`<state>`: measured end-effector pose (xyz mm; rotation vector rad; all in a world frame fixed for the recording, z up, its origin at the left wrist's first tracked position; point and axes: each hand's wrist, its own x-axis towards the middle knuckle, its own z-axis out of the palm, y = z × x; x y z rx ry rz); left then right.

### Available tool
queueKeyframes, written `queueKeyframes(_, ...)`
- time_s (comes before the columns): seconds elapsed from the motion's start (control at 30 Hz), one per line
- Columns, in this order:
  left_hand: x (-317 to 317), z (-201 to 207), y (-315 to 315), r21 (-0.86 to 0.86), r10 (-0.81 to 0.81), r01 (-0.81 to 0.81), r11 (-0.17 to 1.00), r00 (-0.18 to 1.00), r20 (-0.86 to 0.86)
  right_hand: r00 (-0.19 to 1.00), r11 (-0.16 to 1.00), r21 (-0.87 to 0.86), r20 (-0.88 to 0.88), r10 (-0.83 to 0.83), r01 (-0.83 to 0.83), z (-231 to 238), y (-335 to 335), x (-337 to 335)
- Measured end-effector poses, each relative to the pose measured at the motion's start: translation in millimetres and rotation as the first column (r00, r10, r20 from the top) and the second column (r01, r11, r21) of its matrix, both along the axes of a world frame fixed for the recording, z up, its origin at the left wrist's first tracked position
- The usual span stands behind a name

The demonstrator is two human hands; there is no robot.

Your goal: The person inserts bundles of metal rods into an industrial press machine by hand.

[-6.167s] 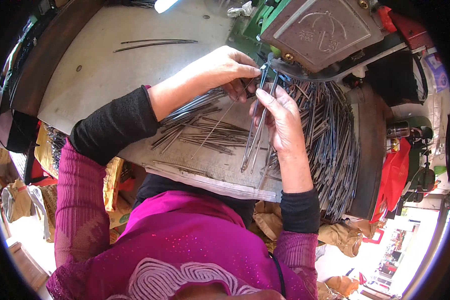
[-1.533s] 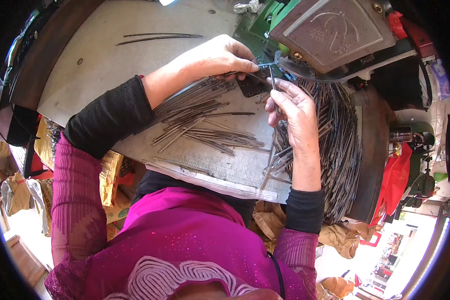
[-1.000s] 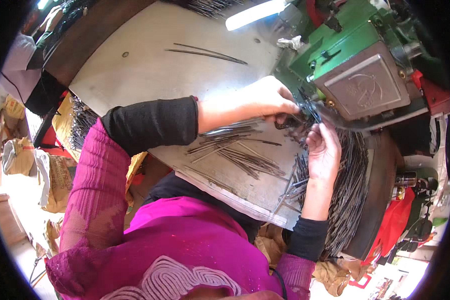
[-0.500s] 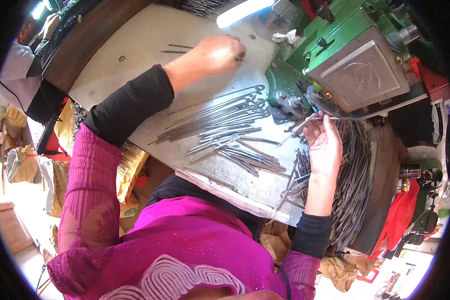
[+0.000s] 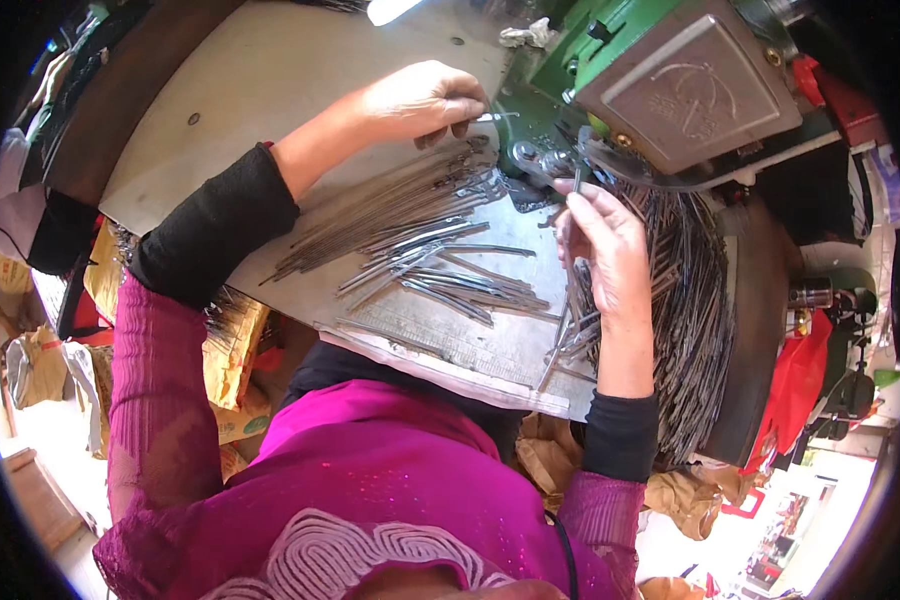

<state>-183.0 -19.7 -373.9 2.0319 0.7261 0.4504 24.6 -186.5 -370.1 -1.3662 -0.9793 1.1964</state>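
Observation:
My left hand [image 5: 425,103] is above the far end of a spread of thin metal rods [image 5: 390,210], beside the green machine. Its fingers are closed in a pinch, and a short shiny strip [image 5: 498,116] shows at the fingertips; what they hold is not clear. My right hand [image 5: 610,250] grips a thin metal rod [image 5: 576,180] between thumb and fingers, just in front of the machine's round metal fittings [image 5: 542,160]. Part of this rod is hidden by the fingers. A looser group of shorter-looking rods [image 5: 470,290] lies nearer me.
A green machine with a grey cover plate [image 5: 705,90] stands at the far right of the pale worktable [image 5: 260,100]. A large heap of metal rods [image 5: 690,330] lies right of my right hand. Crumpled white paper [image 5: 528,34] rests by the machine; yellow sacks [image 5: 235,350] stand below left.
The view has shifted a little. My left hand has come nearer the machine and the rods' far ends. The rod in my right hand has swung from slanting sideways to nearly upright.

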Motion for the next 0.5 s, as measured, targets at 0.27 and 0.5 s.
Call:
queueKeyframes(0.27, 23.6, 4.4, -31.4, -0.142, -0.111, 0.137, 0.98, 0.978, 0.174, 0.978, 0.998, 0.047, 0.203, -0.054, 0.045, 1.4, 4.6, -6.1)
queueKeyframes(0.5, 30.5, -2.9, -32.9, -0.221, -0.108, 0.164, 0.961, 0.963, 0.245, 0.978, 0.995, 0.083, 0.195, -0.072, 0.057, -4.7, 6.7, 2.4)
